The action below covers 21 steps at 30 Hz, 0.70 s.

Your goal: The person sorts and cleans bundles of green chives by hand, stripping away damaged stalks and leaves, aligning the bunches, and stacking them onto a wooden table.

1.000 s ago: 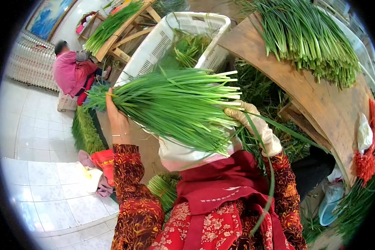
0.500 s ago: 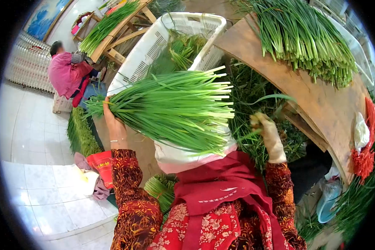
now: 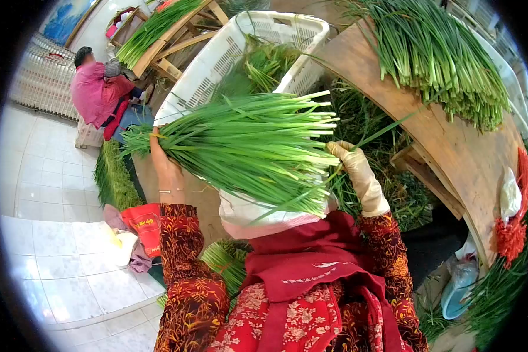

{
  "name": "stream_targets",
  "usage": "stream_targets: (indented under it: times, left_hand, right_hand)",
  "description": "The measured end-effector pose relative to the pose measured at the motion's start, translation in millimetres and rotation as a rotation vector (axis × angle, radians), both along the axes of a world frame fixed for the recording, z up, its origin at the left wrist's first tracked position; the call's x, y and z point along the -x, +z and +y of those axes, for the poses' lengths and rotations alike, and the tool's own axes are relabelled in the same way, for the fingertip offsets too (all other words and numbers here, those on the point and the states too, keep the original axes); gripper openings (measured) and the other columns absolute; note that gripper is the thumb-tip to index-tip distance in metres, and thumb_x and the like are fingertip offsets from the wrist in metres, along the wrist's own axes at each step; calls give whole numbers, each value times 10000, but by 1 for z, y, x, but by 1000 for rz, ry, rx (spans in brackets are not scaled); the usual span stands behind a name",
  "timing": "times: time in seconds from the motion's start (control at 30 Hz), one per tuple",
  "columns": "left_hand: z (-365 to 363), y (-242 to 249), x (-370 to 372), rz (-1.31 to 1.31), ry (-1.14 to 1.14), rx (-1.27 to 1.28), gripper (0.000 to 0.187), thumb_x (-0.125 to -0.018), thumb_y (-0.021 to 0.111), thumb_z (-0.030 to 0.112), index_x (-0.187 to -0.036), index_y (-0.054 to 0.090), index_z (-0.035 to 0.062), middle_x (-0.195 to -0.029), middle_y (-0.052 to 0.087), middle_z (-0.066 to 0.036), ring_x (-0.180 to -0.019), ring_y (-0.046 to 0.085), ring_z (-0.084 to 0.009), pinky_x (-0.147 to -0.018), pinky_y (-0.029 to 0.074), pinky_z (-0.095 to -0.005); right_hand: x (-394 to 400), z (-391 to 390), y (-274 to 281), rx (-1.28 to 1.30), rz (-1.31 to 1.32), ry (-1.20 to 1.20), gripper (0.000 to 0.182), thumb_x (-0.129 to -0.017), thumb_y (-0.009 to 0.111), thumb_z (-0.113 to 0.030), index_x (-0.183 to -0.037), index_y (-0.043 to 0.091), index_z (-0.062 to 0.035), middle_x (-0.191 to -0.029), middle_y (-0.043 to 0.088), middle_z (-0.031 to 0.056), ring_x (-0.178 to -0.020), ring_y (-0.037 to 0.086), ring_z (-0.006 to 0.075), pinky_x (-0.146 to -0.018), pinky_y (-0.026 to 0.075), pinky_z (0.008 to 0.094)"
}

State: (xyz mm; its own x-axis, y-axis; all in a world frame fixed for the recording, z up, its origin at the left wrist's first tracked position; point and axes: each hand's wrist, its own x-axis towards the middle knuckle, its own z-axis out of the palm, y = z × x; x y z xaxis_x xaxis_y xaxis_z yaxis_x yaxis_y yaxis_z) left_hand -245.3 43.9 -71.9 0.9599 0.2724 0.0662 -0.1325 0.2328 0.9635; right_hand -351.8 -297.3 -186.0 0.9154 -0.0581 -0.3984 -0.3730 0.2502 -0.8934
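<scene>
1. The left hand (image 3: 164, 164) is closed around the leafy end of the bunch of green stalks (image 3: 252, 146), which extends rightward from it.
2. The gloved right hand (image 3: 362, 176) has bent fingers at the bunch's pale cut ends; whether they pinch a stalk, I cannot tell.
3. Beyond both hands sits the white crate (image 3: 189, 79).

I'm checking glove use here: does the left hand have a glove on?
No, the left hand is bare where it holds the bunch of green stalks, while the right hand wears a pale glove.
</scene>
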Motion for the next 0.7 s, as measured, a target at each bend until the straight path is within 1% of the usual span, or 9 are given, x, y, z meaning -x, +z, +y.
stream_targets:
  times: [0.07, 0.1, 0.17, 0.2, 0.3, 0.4, 0.5, 0.57, 0.7]
  left_hand:
    - [5, -4, -3, -56, -86, -46, 400, -937, 376, 234, -1283, 330, 39, -1178, 454, -72, -1059, 458, -185, -944, 350, -300]
    - [2, -1, -2, -27, -58, 5, 397, -937, 377, 222, -1284, 328, 36, -1181, 450, -76, -1057, 459, -185, -938, 357, -301]
    - [1, 0, -1, -3, -32, 57, 394, -936, 378, 210, -1285, 326, 33, -1185, 446, -79, -1055, 459, -185, -931, 364, -303]
    - [2, 0, 1, -8, -16, -32, 391, -935, 377, 197, -1283, 325, 27, -1184, 447, -81, -1049, 462, -185, -918, 376, -301]
    - [-1, 2, 4, 25, 38, -45, 403, -928, 381, 165, -1292, 304, 11, -1192, 441, -88, -1038, 467, -191, -889, 401, -294]
    - [2, 0, -1, -27, 34, -65, 370, -927, 385, 204, -1238, 371, 4, -1149, 484, -87, -998, 500, -185, -871, 415, -293]
    - [4, 1, -10, 111, 144, 98, 329, -921, 400, 263, -1140, 462, 26, -1072, 536, -78, -945, 535, -176, -839, 434, -294]
    - [14, -8, -12, -16, 33, 131, 220, -866, 504, 270, -922, 540, 60, -876, 585, -65, -786, 577, -194, -719, 496, -331]
    - [13, -8, -10, -50, -5, 71, 225, -864, 507, 275, -926, 542, 62, -873, 588, -67, -779, 579, -198, -714, 498, -337]
  right_hand:
    - [-4, 7, -9, -283, -195, -152, 288, -794, 636, -318, -882, 624, -44, -725, 604, -13, -622, 529, 76, -560, 401, 200]
    - [-6, 5, -9, -284, -198, -158, 288, -794, 636, -318, -882, 624, -44, -725, 604, -13, -622, 529, 76, -560, 401, 200]
    - [-14, -1, -6, -298, -101, 2, 294, -798, 630, -305, -918, 621, -36, -774, 617, -1, -655, 536, 78, -596, 405, 193]
    - [-15, -3, 0, -320, -89, 47, 305, -799, 634, -280, -956, 619, -19, -826, 629, 21, -711, 554, 87, -657, 422, 208]
    - [-20, -1, 7, -417, -98, 59, 339, -794, 641, -271, -990, 609, 4, -875, 636, 43, -763, 570, 102, -709, 430, 226]
    - [-20, -3, 17, -408, -123, 98, 353, -790, 647, -265, -993, 605, 20, -909, 634, 59, -810, 575, 115, -757, 423, 232]
    - [-20, -4, 16, -416, -119, 134, 355, -788, 650, -260, -992, 605, 27, -928, 631, 62, -827, 573, 123, -776, 418, 236]
    - [-18, -6, 21, -278, -172, 181, 329, -824, 598, -226, -1032, 584, 29, -930, 627, 55, -804, 566, 105, -741, 431, 240]
    - [-18, -12, 24, -33, -122, 242, 321, -836, 581, -257, -1009, 597, 12, -837, 616, 14, -735, 530, 75, -671, 407, 229]
